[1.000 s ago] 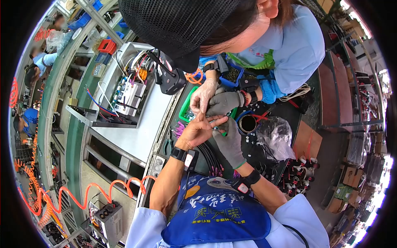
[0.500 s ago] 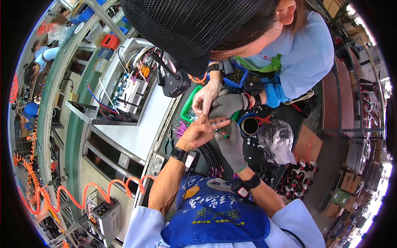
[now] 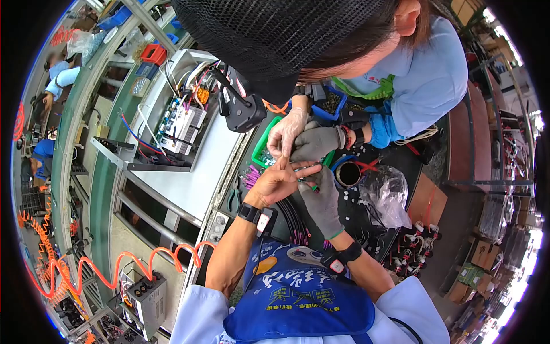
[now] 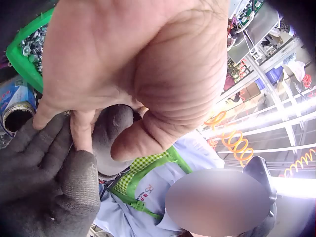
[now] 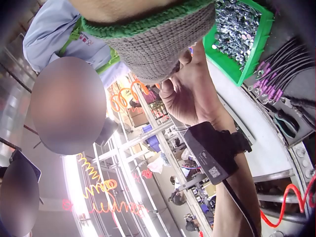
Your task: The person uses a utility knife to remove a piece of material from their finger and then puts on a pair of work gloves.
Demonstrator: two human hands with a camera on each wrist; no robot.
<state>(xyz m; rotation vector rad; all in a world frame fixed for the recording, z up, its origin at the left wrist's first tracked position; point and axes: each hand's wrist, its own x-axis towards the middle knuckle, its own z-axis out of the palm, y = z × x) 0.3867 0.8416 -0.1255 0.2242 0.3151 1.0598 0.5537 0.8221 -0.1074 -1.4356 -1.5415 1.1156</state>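
My bare left hand (image 3: 274, 182) is palm up over the bench, its fingers reaching toward the other hands. In the left wrist view, a finger of this hand (image 4: 163, 74) meets the thumb of my grey-gloved right hand (image 4: 49, 192). My right hand (image 3: 322, 200) comes in from the right, fingertips right at those bare fingers; whether it pinches something small I cannot tell. Facing me, another person's hand in a thin translucent glove (image 3: 287, 133) brings its fingertips to my left fingertips. That person's grey-gloved hand (image 3: 315, 143) is close beside it.
A green tray (image 5: 269, 24) of small metal parts lies beneath the hands. Purple-tipped black cables (image 3: 292, 221), pliers (image 3: 233, 200), a dark-mouthed can (image 3: 348, 174) and a clear plastic bag (image 3: 389, 200) are around them. A metal case with wiring (image 3: 183, 129) stands left. The other person leans in close.
The other person's head and body have shifted to the right in the head view. My hands and theirs stay together in nearly the same pose.
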